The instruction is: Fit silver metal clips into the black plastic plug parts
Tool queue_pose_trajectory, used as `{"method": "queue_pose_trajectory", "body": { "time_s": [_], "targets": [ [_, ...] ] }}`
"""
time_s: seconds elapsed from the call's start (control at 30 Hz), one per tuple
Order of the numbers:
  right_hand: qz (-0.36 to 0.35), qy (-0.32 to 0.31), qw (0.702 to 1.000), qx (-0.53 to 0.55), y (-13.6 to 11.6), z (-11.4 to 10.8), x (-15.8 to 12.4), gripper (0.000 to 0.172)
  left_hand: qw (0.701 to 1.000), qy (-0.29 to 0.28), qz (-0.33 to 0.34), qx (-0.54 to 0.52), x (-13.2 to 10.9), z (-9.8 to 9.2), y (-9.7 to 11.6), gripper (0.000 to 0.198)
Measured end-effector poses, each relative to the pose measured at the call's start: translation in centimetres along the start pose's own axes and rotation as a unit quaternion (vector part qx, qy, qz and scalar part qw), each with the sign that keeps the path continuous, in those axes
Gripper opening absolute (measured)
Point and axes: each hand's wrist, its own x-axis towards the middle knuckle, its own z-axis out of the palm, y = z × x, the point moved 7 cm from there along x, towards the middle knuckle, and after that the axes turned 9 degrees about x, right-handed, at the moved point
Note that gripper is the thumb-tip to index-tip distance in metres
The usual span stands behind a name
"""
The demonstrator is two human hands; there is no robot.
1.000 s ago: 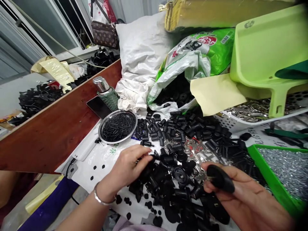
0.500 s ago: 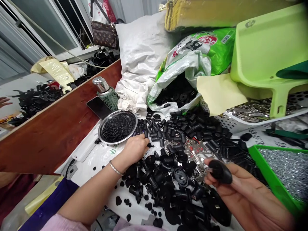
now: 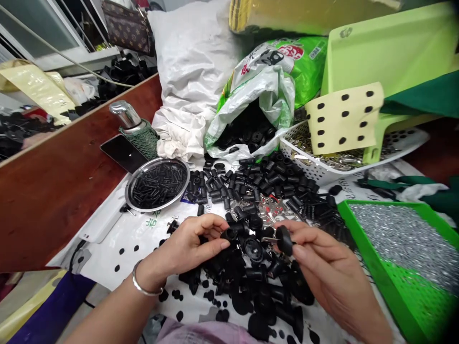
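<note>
While low over the heap of black plastic parts (image 3: 251, 286) on a printed white sheet (image 3: 114, 258), 2 bare hands close together at the near middle. Right hand (image 3: 322, 258): thumb and 2 fingers pressed together, pinching a black knob-headed part (image 3: 284, 240), with a steel pin (image 3: 269, 239) pointing left. Left hand (image 3: 190, 243): fingers curled beside a short black cylinder (image 3: 229, 234), the grip impossible to tell. Step in hand, by the look of it: 1 part at a time, held up just above the heap. Next move probably calling for a steady pinch and a clear path for the pin. To the far left, a steel tray of black tubes (image 3: 129, 191); to the right, a green tray of screws (image 3: 373, 272).
</note>
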Motion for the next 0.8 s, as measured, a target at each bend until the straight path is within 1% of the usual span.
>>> {"method": "queue_pose_trajectory", "body": {
  "time_s": [0.1, 0.2, 0.3, 0.4, 0.47, 0.53, 0.63, 0.7, 0.8],
  "targets": [
    [-0.053, -0.049, 0.995, -0.075, -1.1, 1.5, -0.5, 0.005, 0.999, -0.024, 0.03, 0.011, -0.6, 1.2, 1.3, 0.021],
    [-0.117, -0.092, 0.976, -0.159, -2.4, 2.8, -1.1, 0.012, 0.998, -0.04, 0.05, 0.028, -0.8, 1.7, 2.1, 0.019],
    [-0.172, -0.142, 0.948, -0.227, -3.3, 4.2, -1.7, 0.017, 0.997, -0.043, 0.058, 0.024, -1.1, 1.6, 2.2, 0.018],
    [-0.22, -0.2, 0.908, -0.296, -3.9, 5.6, -2.2, 0.02, 0.997, -0.046, 0.058, -0.007, -1.6, 1.4, 2.0, 0.018],
    [-0.238, -0.238, 0.879, -0.338, -4.1, 6.5, -2.6, 0.019, 0.996, -0.061, 0.046, -0.046, -2.0, 1.4, 1.6, 0.02],
    [-0.248, -0.272, 0.853, -0.37, -4.2, 7.2, -3.0, 0.018, 0.99, -0.094, 0.021, -0.105, -2.5, 1.8, 1.2, 0.021],
    [-0.268, -0.3, 0.822, -0.404, -4.4, 8.1, -3.6, 0.017, 0.965, -0.141, -0.018, -0.222, -3.1, 2.5, 0.8, 0.022],
    [-0.275, -0.31, 0.809, -0.416, -4.5, 8.6, -3.8, 0.016, 0.939, -0.158, -0.035, -0.304, -3.3, 3.0, 0.6, 0.025],
    [-0.263, -0.323, 0.807, -0.419, -4.3, 9.1, -3.8, 0.016, 0.906, -0.169, -0.048, -0.385, -3.6, 3.8, 0.0, 0.032]
  ]
}}
